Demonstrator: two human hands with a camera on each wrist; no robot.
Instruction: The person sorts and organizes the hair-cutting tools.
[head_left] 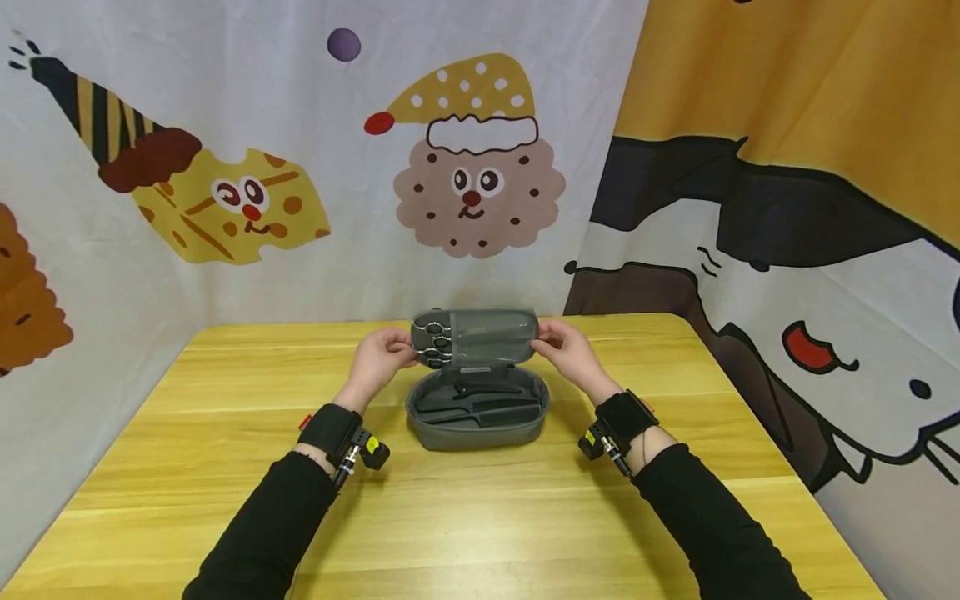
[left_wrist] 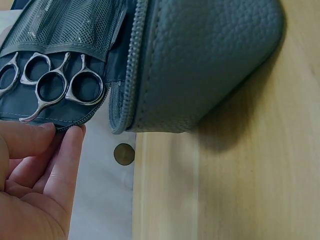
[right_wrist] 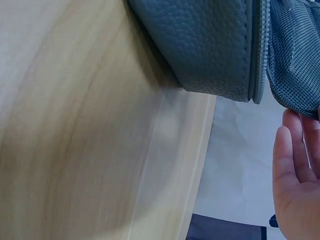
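Observation:
A grey zippered case with a pebbled leather-like surface lies unzipped on the table, its lid raised at the back. Thumb and fingers of my left hand pinch the lid's left edge, close to several silver scissors. Their finger rings stick out of a mesh pocket. On the other side my right hand grips the lid's right edge, fingertips against the mesh-covered corner in the right wrist view. Several dark tools lie in the case's base, one of them like a comb.
The case stands toward the far side of a wooden table. Right behind the table's back edge hangs a cartoon-printed cloth. Both forearms wear black wrist straps with small cameras.

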